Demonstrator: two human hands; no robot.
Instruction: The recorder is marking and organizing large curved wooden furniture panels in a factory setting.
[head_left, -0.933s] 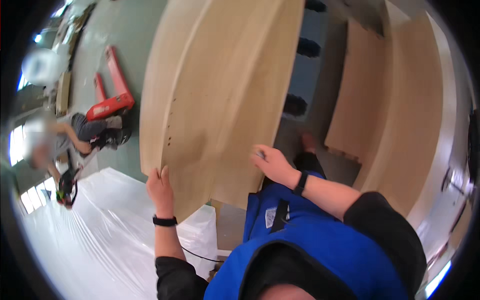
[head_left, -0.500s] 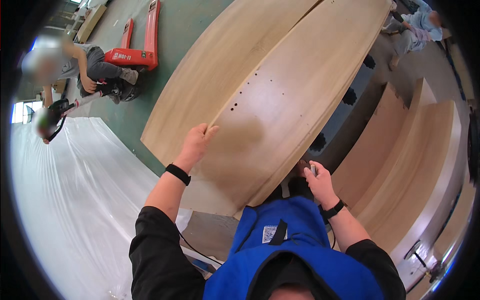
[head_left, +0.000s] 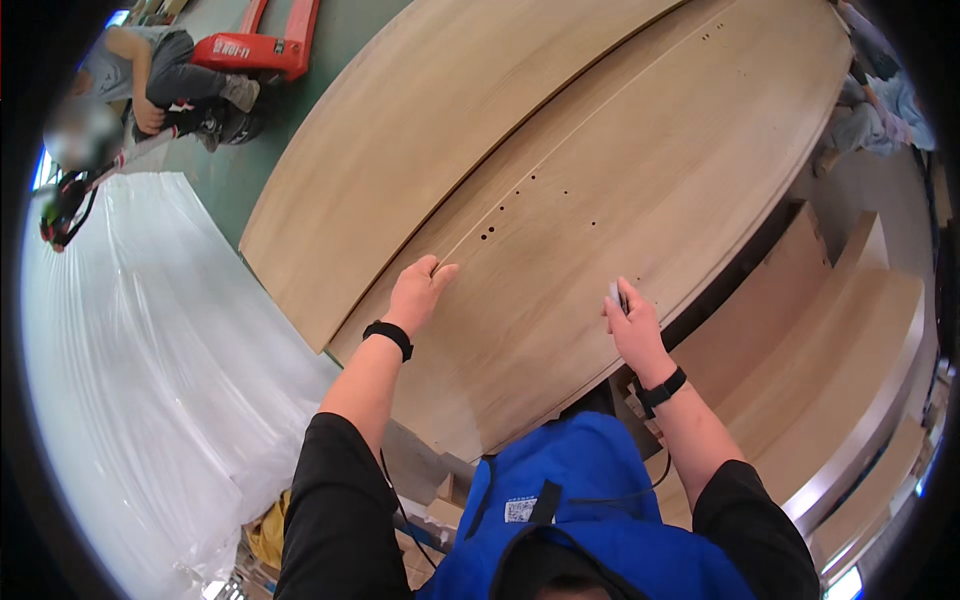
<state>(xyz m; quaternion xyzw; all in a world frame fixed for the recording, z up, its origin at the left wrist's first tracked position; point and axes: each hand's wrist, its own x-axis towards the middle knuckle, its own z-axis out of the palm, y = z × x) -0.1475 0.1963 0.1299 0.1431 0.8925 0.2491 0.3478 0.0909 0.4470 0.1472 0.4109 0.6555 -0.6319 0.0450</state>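
The long wooden panel (head_left: 650, 165) stretches from near left to far right, the left hand (head_left: 415, 300) pinching its left edge, the right hand (head_left: 637, 328) gripping a small pale object (head_left: 615, 293) near its right edge.

From my remote seat I read this as a wood or furniture workshop, on an industrial floor. A large wood-toned panel (head_left: 640, 160) spreads beneath and beyond the left hand (head_left: 420, 292) and right hand (head_left: 634, 328), and I can see small holes (head_left: 487, 236) drilled in it just past the left one. More long boards (head_left: 800, 370) stand or lie to the right of the right hand. Well beyond the left hand I make out a red pallet truck (head_left: 255, 52) on a green floor (head_left: 345, 40), with a seated co-worker (head_left: 160, 75) beside it. White plastic sheeting (head_left: 150, 330) drapes to the left of that hand, and another person (head_left: 880, 125) is far beyond the right.
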